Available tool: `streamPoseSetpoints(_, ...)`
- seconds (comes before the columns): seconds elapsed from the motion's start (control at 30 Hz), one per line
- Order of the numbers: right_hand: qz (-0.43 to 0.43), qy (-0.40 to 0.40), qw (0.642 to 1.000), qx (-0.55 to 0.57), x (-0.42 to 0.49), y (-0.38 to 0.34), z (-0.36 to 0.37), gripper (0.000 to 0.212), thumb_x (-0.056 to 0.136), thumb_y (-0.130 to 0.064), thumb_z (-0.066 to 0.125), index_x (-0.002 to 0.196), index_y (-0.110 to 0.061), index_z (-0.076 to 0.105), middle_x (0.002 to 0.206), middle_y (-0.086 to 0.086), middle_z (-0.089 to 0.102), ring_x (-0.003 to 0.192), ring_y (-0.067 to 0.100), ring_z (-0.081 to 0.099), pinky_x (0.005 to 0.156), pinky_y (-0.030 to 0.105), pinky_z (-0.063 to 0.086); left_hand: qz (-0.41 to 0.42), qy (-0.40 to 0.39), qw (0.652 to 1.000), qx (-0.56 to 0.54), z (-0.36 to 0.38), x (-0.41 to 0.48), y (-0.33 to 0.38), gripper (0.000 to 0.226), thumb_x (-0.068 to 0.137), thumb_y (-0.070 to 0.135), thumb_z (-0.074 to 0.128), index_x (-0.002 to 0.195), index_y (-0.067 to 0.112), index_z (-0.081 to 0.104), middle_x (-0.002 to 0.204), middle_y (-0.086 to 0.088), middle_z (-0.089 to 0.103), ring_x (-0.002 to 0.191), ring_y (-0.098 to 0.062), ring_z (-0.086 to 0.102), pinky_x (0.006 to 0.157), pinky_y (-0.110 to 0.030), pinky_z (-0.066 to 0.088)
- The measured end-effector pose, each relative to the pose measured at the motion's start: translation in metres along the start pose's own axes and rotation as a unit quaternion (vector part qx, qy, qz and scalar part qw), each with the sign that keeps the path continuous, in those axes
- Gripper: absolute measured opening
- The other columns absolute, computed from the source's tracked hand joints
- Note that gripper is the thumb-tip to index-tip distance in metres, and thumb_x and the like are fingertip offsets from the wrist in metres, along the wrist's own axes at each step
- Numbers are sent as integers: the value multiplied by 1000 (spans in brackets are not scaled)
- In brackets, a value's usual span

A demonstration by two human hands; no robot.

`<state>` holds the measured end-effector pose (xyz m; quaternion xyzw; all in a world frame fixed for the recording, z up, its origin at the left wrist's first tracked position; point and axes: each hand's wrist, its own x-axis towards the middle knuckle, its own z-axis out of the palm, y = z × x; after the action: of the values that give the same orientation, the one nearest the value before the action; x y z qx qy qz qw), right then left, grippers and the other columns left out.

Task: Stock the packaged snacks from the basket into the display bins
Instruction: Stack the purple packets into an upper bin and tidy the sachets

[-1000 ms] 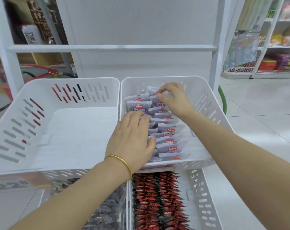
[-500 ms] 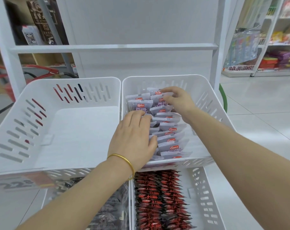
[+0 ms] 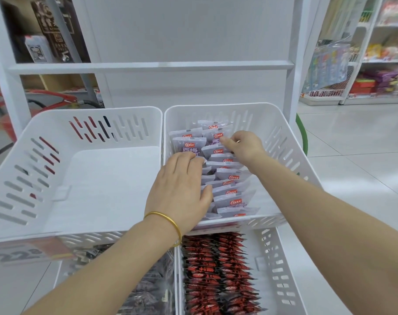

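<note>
- Head view: I see the left hand (image 3: 180,189) lying flat, fingers straight and close together, pressing on the left row of purple packets (image 3: 232,192) inside the upper right bin (image 3: 282,142).
- The packets stand in two overlapping rows running from 6 to 12 o'clock. The right row lies at 3 o'clock of that hand.
- The right hand (image 3: 243,146), at 1 o'clock of the left, curls its fingers and pinches a rear packet's top edge.
- The upper left bin (image 3: 116,178) sits at 9 o'clock. Red packets (image 3: 216,269) fill the bin at 6 o'clock.
- A gold bangle (image 3: 168,220) circles the left wrist.
</note>
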<state>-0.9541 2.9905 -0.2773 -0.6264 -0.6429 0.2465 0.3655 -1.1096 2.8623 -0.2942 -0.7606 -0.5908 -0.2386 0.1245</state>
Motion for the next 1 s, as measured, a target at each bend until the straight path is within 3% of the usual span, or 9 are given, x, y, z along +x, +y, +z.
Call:
streamPoseSetpoints(0.13,-25,49,998,-19,2,0,0,46,91,-39,58,57,-14,38,69,11,55,68,24,46,65,32,39,6,14,1000,7,0,0,0,54,79,39,35,117,8,57,121,-9,57,116,-27,49,101,-36,40)
streamPoseSetpoints(0.27,-19,46,999,-12,-2,-1,-3,43,95,-42,49,65,-13,44,78,13,58,73,25,49,66,33,41,6,15,1000,1,0,0,1,54,79,39,34,117,8,57,121,-9,57,117,-27,49,101,-36,39)
streamPoseSetpoints(0.37,40,-35,996,76,-8,1,-10,48,95,-53,39,102,-8,55,105,13,61,93,28,59,81,38,52,6,17,1000,-1,0,0,1,55,79,39,34,118,8,56,122,-9,57,117,-26,48,101,-36,40)
streamPoseSetpoints(0.43,88,-102,984,113,-14,7,-13,70,84,-60,55,131,-8,44,123,9,54,107,27,57,92,43,51,4,12,1000,-3,-1,0,1,56,79,40,32,120,8,56,123,-9,56,118,-27,48,102,-36,39)
streamPoseSetpoints(0.5,99,-136,978,123,-20,12,-13,90,75,-53,70,142,-8,32,135,8,47,117,25,52,96,41,48,2,10,1000,-4,-1,0,1,57,80,41,32,120,8,55,124,-9,55,119,-27,47,102,-37,38)
streamPoseSetpoints(0.63,53,-88,993,61,-16,13,-10,86,79,-51,69,142,-5,33,141,10,43,125,26,44,92,33,40,-2,0,1000,-16,-3,0,1,49,84,35,44,124,8,53,128,-10,52,123,-27,43,105,-37,34)
streamPoseSetpoints(0.73,51,-127,990,25,-12,8,-5,74,80,-55,65,134,-8,43,126,3,51,112,23,50,85,31,41,-3,-6,1000,-16,-2,-1,1,48,85,33,49,126,9,51,131,-9,50,126,-26,40,108,-35,30)
streamPoseSetpoints(0.83,62,-176,982,5,-10,8,-2,73,76,-62,65,127,-11,53,122,5,59,108,24,56,88,35,48,-3,-8,1000,-12,-3,0,2,49,84,34,47,127,9,50,132,-9,49,127,-26,39,108,-34,30)
streamPoseSetpoints(1.0,64,-141,988,2,-10,3,-3,75,73,-56,72,126,-7,50,121,6,57,109,24,54,90,32,44,-2,-8,1000,-15,-3,0,2,47,87,30,53,129,10,48,135,-8,46,129,-24,36,110,-33,27)
